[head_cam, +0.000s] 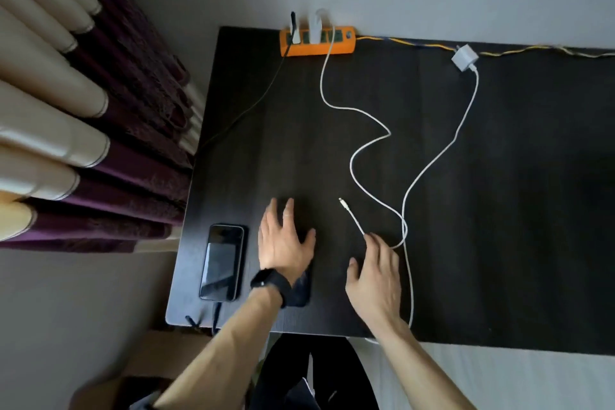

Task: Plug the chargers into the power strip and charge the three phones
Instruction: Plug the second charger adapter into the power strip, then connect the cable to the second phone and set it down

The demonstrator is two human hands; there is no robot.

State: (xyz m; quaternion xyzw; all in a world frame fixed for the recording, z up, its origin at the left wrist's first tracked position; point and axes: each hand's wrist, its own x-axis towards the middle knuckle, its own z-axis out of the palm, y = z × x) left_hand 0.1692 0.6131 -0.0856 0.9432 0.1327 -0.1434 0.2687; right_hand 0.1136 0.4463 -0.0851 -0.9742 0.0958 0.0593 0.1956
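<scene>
No text, label, brand, number or sign can be read. The orange power strip (316, 49), the white charger (464, 57) lying on the desk and the dark screen of the phone (222, 261) are too small or too blurred to show any lettering.
</scene>
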